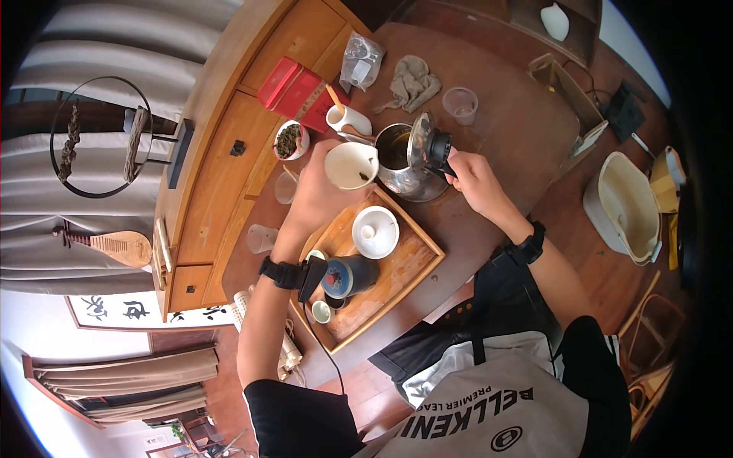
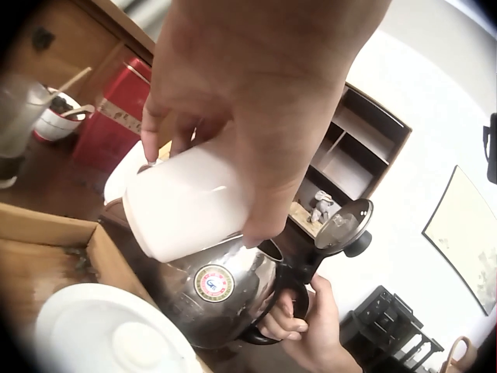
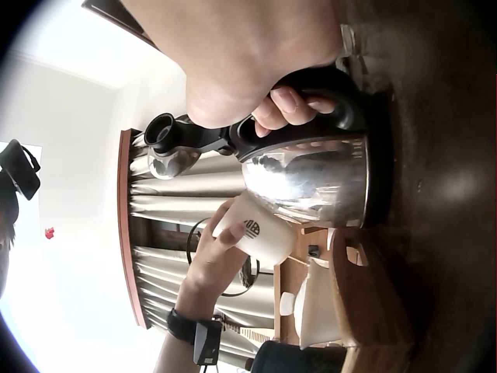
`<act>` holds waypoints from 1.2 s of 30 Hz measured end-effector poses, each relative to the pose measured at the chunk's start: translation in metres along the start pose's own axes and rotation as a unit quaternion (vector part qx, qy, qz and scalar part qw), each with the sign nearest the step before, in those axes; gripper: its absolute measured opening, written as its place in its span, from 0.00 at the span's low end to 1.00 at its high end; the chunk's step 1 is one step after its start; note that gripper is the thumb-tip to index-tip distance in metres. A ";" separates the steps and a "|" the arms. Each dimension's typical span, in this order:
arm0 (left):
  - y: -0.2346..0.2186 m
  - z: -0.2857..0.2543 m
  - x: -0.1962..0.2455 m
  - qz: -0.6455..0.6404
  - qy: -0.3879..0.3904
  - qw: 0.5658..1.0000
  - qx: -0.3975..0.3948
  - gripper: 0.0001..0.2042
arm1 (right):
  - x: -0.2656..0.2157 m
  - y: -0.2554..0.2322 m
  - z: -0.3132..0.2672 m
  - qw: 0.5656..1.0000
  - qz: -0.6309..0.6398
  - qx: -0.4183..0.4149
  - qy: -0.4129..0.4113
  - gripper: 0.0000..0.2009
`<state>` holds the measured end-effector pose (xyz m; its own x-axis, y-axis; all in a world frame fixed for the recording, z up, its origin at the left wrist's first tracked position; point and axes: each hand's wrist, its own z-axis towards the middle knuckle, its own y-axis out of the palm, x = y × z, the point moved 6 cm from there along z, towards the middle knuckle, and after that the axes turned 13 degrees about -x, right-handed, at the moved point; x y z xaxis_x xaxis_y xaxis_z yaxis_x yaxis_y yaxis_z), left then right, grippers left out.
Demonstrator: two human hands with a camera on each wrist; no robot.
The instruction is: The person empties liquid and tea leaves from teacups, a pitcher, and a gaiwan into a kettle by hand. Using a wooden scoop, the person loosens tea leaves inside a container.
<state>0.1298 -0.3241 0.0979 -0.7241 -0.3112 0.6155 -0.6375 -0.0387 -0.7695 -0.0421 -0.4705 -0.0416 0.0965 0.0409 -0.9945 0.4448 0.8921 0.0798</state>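
Observation:
My left hand (image 1: 313,187) holds a white cup (image 1: 352,166) with a few dark bits inside; a dark printed mark shows on the cup (image 3: 262,230) in the right wrist view. It is tilted right beside the steel kettle (image 2: 210,299). With curled fingers my right hand (image 1: 481,179) grips the kettle's black handle (image 3: 345,97). The kettle's lid (image 1: 418,141) stands raised, and the opening (image 1: 393,145) shows a dark inside. Below the left hand, a wooden tray (image 1: 412,263) bears a white lidded bowl (image 1: 376,232), a blue canister (image 1: 351,276) and small cups.
Beyond the left hand are a red box (image 1: 294,91), a bowl of dried leaves (image 1: 289,140) and a white holder (image 1: 347,120) with wooden tools. A grey cloth (image 1: 412,82) and a clear plastic cup (image 1: 461,104) lie past the kettle. A bucket (image 1: 622,206) stands on the floor.

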 end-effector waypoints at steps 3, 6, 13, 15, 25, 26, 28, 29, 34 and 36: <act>-0.004 -0.013 -0.028 -0.030 -0.009 0.999 0.036 0.31 | 0.004 0.000 0.000 1.000 0.016 -0.002 0.004 0.28; -0.013 -0.032 -0.047 -0.019 -0.028 0.997 0.073 0.32 | 0.002 0.001 0.001 1.000 0.023 -0.005 0.004 0.29; -0.009 -0.077 -0.091 -0.019 -0.092 0.993 0.076 0.32 | 0.003 0.001 0.000 1.000 0.017 0.009 0.016 0.29; -0.005 -0.085 -0.094 -0.027 -0.098 0.993 0.066 0.33 | 0.003 0.002 0.000 1.000 0.015 0.006 0.014 0.29; 0.022 -0.099 -0.119 -0.048 -0.132 0.990 0.025 0.34 | 0.003 0.001 0.000 0.999 0.037 0.000 0.015 0.27; 0.022 -0.101 -0.121 -0.015 -0.126 0.992 0.021 0.35 | 0.004 0.002 -0.001 0.999 0.051 -0.001 0.014 0.26; 0.020 -0.104 -0.119 0.018 -0.122 0.992 0.019 0.35 | 0.001 0.003 -0.001 0.998 0.053 0.002 0.016 0.25; 0.020 -0.106 -0.119 0.017 -0.121 0.993 0.010 0.36 | 0.001 0.003 -0.001 0.998 0.054 0.009 0.017 0.25; 0.018 -0.119 -0.114 -0.004 -0.069 0.998 0.004 0.38 | 0.005 0.002 0.000 0.998 0.061 -0.001 0.018 0.24; 0.013 -0.127 -0.108 0.004 -0.087 0.996 0.008 0.38 | 0.003 0.002 0.000 0.998 0.057 -0.003 0.021 0.24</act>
<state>0.1666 -0.1701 0.0430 -0.6714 -0.4709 0.5722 -0.6273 -0.0500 -0.7772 -0.0408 -0.4683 -0.0444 0.1090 0.1604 -0.9810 0.4278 0.8833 0.1920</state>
